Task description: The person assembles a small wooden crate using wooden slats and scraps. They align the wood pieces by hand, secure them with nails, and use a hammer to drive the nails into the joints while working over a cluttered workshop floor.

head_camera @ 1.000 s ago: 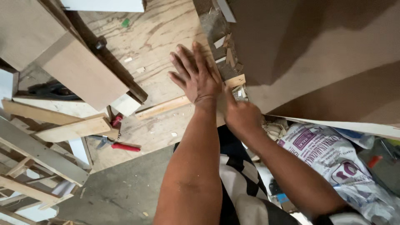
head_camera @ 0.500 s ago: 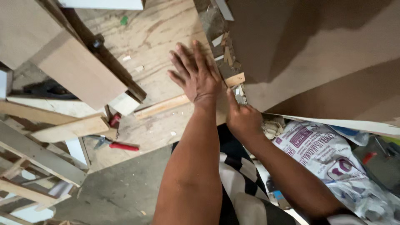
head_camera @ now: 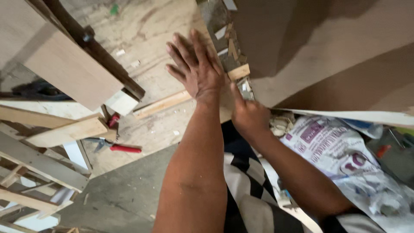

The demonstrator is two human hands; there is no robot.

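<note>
the left hand (head_camera: pixel 199 71) is lying flat with its fingers (head_camera: pixel 183 51) spread wide, pressing against the edge of a large brown board (head_camera: pixel 327 47) that is filling the upper right of the view. the right hand (head_camera: pixel 249 114) is sitting just beside it, lower down, with its index finger stretched out and touching the board's corner near a short wooden strip (head_camera: pixel 238 72); the other fingers are curling in, holding nothing that can be made out. a long wooden batten (head_camera: pixel 161 104) is lying on the plywood floor (head_camera: pixel 151 39) just under the left wrist. further left, red-handled pliers (head_camera: pixel 116 146) are resting on the floor near a stack of pale wooden planks (head_camera: pixel 64 129). a crumpled printed sack (head_camera: pixel 340 151) is lying to the right, below the board's lower edge.
</note>
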